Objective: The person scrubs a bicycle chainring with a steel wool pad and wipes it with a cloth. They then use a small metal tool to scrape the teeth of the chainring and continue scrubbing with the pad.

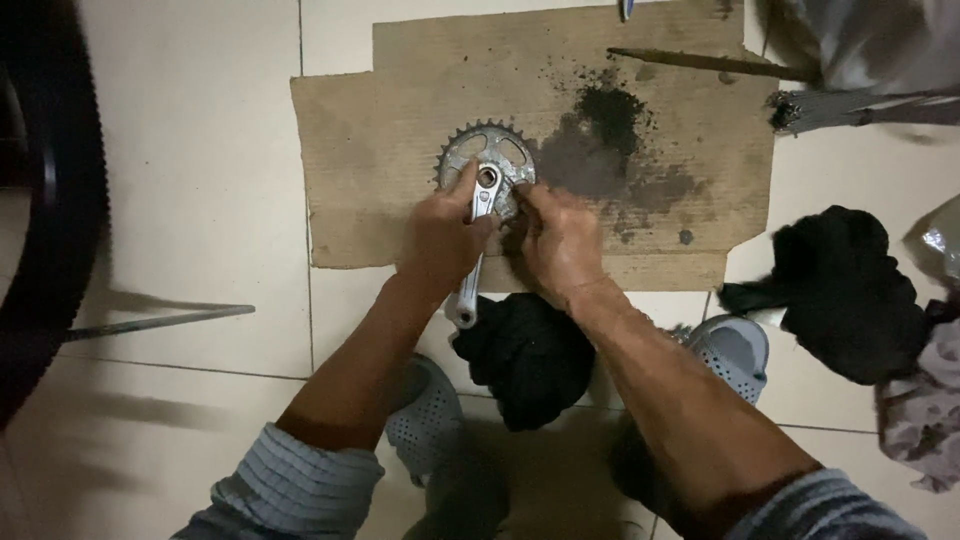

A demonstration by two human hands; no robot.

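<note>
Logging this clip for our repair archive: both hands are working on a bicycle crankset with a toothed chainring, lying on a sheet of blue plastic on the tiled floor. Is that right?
Not quite. The head view shows the crankset lying on a sheet of brown cardboard, not blue plastic. The rest holds: the left hand and right hand both work on it, on the tiled floor.

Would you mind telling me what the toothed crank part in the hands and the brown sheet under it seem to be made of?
The silver toothed chainring with crank arm looks like bare metal: grey sheen, hard-edged teeth, probably steel or aluminium. The brown sheet looks like matte corrugated cardboard: fibrous, creased, torn edges, and stained by dark grime.
</note>
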